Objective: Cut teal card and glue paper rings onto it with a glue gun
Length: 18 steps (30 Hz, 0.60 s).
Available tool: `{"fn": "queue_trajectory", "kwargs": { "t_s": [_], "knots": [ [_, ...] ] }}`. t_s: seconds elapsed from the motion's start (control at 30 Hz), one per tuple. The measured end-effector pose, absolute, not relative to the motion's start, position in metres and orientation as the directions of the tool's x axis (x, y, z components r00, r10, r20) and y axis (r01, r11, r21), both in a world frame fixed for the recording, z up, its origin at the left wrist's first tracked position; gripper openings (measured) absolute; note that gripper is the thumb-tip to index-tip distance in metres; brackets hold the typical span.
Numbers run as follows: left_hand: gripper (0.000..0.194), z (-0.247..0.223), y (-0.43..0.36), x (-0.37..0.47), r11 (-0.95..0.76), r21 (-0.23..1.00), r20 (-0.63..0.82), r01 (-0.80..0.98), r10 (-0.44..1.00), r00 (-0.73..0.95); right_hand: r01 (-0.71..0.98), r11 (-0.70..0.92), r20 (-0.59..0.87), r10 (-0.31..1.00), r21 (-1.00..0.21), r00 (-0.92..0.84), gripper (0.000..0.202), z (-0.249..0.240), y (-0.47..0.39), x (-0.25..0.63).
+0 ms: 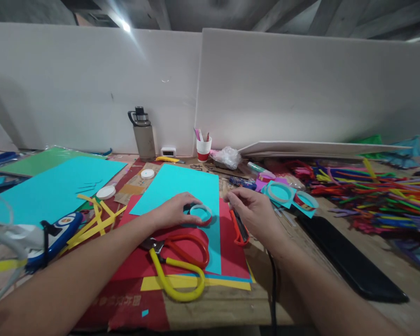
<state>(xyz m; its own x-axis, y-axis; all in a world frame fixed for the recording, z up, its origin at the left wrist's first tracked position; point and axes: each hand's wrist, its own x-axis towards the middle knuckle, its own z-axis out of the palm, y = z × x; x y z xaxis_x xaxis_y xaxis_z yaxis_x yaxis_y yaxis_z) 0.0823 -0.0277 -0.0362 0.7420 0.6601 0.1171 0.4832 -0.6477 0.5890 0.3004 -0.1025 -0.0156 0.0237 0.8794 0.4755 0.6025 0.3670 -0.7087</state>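
My left hand (177, 210) curls around a small round ring (205, 219) with a pale rim and a red side, thumb and fingers at its left edge. The ring stands on a light blue paper sheet (182, 182). That sheet lies over red paper (236, 261). My right hand (254, 210) is closed in a pinch at the sheet's right edge; whatever lies between its fingertips is too small to make out. A red-handled utility knife (241, 233) lies just under that hand. Scissors (184, 280) with red and yellow handles rest on the papers nearest me.
On the right are two similar rings (303, 200) on blue paper, a long black case (352, 261) and piled pipe cleaners (381, 186). Yellow strips (98, 219) and a blue-and-white glue gun (54, 238) lie left. A bottle (143, 135) and a pen cup (203, 148) stand behind.
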Motion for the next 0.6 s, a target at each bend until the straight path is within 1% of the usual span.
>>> {"fn": "queue_trajectory", "kwargs": {
  "t_s": [0.07, 0.13, 0.27, 0.47, 0.6],
  "knots": [
    [0.054, -0.035, -0.028, 0.082, -0.644, 0.595, 0.116, 0.48, 0.66, 0.742, 0.654, 0.383, 0.496, 0.868, -0.652, -0.015, 0.023, -0.015, -0.103, 0.3],
    [0.054, -0.034, -0.029, 0.082, -0.64, 0.599, 0.11, 0.48, 0.66, 0.743, 0.69, 0.419, 0.506, 0.858, -0.59, -0.089, 0.019, -0.015, -0.103, 0.299],
    [0.054, -0.033, -0.03, 0.082, -0.625, 0.611, 0.104, 0.487, 0.672, 0.733, 0.679, 0.532, 0.495, 0.824, -0.506, -0.276, 0.019, -0.019, -0.1, 0.298],
    [0.053, -0.035, -0.028, 0.082, -0.642, 0.601, 0.107, 0.477, 0.656, 0.747, 0.687, 0.603, 0.442, 0.787, -0.406, -0.43, 0.021, -0.026, -0.098, 0.296],
    [0.054, -0.036, -0.028, 0.082, -0.647, 0.602, 0.111, 0.468, 0.648, 0.753, 0.698, 0.617, 0.374, 0.783, -0.363, -0.497, 0.022, -0.026, -0.1, 0.293]
  ]
}}
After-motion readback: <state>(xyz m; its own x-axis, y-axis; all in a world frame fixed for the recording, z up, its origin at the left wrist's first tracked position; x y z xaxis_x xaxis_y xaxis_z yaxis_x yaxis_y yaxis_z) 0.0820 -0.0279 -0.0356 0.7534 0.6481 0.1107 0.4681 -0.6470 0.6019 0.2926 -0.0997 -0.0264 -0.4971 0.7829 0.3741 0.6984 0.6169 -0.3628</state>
